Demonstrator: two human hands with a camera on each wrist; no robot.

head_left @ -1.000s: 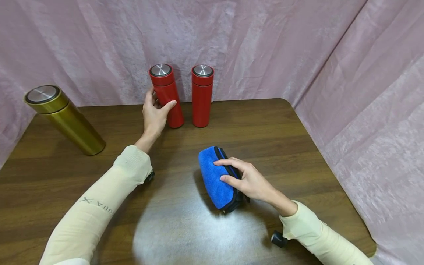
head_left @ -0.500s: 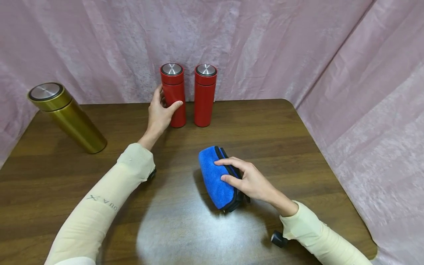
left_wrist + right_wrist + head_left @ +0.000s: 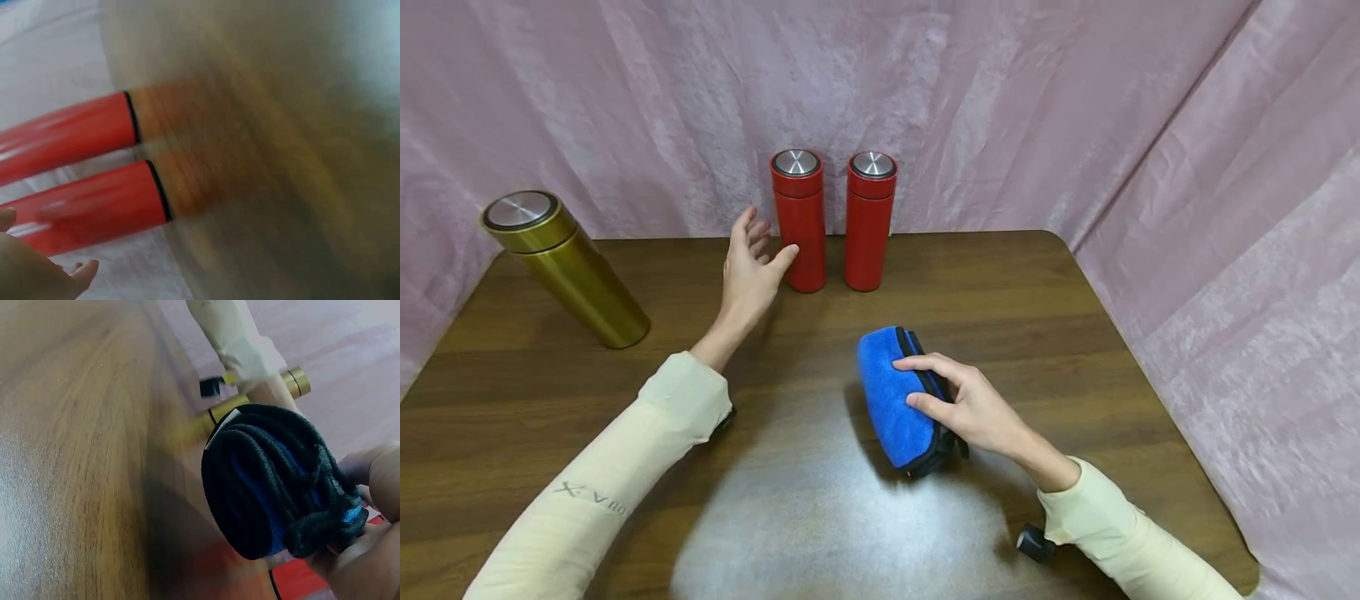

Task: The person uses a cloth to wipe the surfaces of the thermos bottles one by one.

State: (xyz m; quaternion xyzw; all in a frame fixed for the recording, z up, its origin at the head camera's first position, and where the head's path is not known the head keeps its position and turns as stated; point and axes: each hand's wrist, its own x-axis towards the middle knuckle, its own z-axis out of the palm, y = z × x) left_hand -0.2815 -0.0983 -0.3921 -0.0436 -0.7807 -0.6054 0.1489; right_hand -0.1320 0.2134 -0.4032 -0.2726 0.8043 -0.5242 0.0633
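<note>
Two red thermos bottles with silver lids stand upright side by side near the table's back edge: the left red bottle [image 3: 805,237] and the right red bottle [image 3: 868,233]. Just left of the left one is my left hand [image 3: 751,271], fingers spread and relaxed, its thumb tip overlapping the bottle's side in the head view. In the left wrist view that hand [image 3: 34,269] shows a gap to the red bottle [image 3: 100,206]. My right hand [image 3: 973,408] grips a folded blue towel [image 3: 891,400] with black edging, held over the table. The right wrist view shows the towel's rolled end [image 3: 269,481].
A gold thermos bottle [image 3: 576,279] stands on the left of the wooden table [image 3: 1022,333]. Pink curtains [image 3: 985,108] hang right behind the table and along its right side. A black wrist device [image 3: 1036,543] sits by the right cuff.
The left red bottle moved right, nearer the other one, and came upright. My left hand has since let go and drawn back left. My right hand keeps holding the towel.
</note>
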